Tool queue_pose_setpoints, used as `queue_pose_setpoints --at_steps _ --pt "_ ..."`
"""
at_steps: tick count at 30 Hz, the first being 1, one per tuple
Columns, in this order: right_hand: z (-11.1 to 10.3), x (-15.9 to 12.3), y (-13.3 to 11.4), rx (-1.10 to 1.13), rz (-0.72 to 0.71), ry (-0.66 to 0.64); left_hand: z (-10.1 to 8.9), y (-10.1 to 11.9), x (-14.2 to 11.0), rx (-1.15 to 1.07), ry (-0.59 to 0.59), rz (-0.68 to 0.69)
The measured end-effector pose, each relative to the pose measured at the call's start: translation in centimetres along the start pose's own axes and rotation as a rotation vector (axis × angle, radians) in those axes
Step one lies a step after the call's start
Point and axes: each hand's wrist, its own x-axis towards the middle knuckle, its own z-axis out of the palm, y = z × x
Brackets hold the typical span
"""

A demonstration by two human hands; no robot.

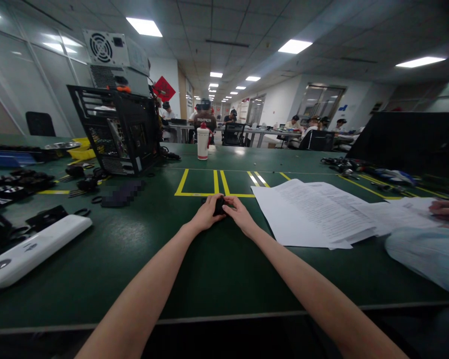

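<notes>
Both my arms reach forward over the green table (142, 279), and my hands meet near its middle. Between them is a small black object (219, 205), mostly covered by fingers, so its kind does not show. My left hand (205, 213) is closed around its left side. From the right, the fingertips of my right hand (237, 212) pinch its edge. Just beyond my hands, yellow tape lines (198, 194) mark the tabletop. Printed sheets of paper (307, 214) lie to the right of my right hand.
On the left stand an open computer case (123, 129), a long white device (37, 249) and black parts. A white cup (202, 142) is at the back. At right, a co-worker's sleeve (422, 254) and hand (447, 212) rest by the papers, with a dark screen (407, 144) behind.
</notes>
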Motion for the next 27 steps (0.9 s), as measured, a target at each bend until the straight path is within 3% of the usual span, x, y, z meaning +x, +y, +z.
queue_pose_setpoints --at_steps 8,15,20,27 --pt "-0.1 -0.1 -0.1 0.133 0.031 -0.068 -0.2 0.0 -0.1 -0.006 -0.02 0.028" --pt "-0.1 0.1 -0.2 0.046 0.03 0.003 -0.3 0.1 -0.1 -0.023 -0.024 0.007" --pt "-0.2 0.0 -0.8 0.051 0.116 -0.052 -0.3 0.1 -0.1 -0.024 -0.024 -0.001" --pt "0.0 -0.2 -1.1 0.044 0.043 -0.035 -0.4 0.2 -0.2 -0.02 -0.019 0.002"
